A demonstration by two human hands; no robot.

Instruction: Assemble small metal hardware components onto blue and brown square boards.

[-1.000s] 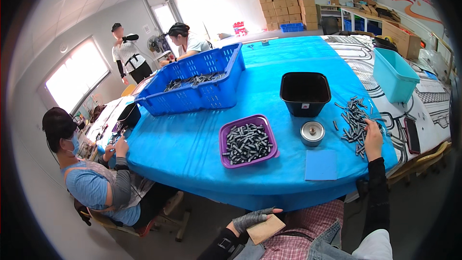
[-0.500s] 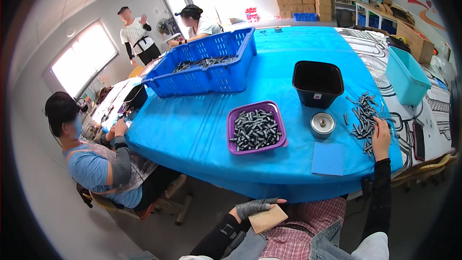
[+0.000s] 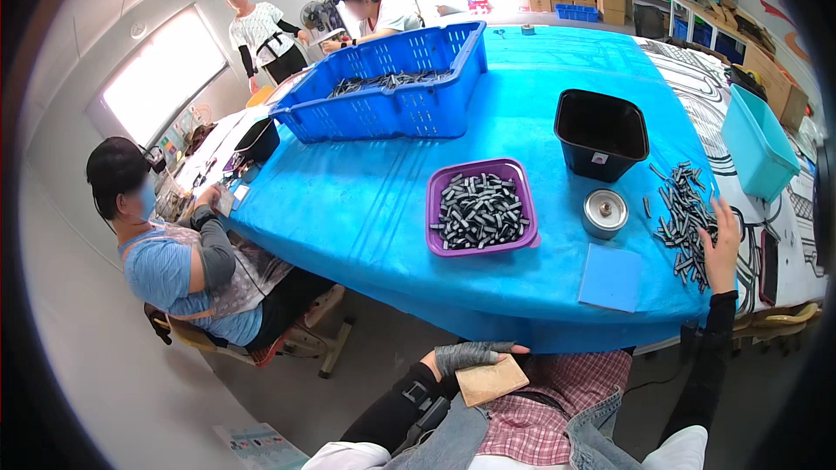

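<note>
At the table's right edge, my right hand (image 3: 722, 246) rests against a loose pile of small black-and-grey strips (image 3: 679, 218), fingers spread and nothing visible between them. Down at my lap, my left hand (image 3: 470, 357), in a grey wrap, grips a thin tan wooden board (image 3: 492, 380); part of its grip is hidden. A purple tub (image 3: 433, 239) heaped with similar strips stands left of the pile. Between them are a round metal tin (image 3: 604, 212) with a knob on top and a flat blue square pad (image 3: 610, 278). Behind the tin stands a black square bin (image 3: 601, 157).
A large blue crate (image 3: 374, 119) holding dark pieces stands farther back. On the right are a turquoise bin (image 3: 758, 152) and a dark phone (image 3: 769, 267). One person (image 3: 174, 261) sits working at left; two others are farther off. Blue sheeting (image 3: 366, 200) covers the table.
The view has shifted, so the table sits slightly higher and farther right. My right hand's fingers have spread beside the pile. My left hand keeps the board on my lap.
</note>
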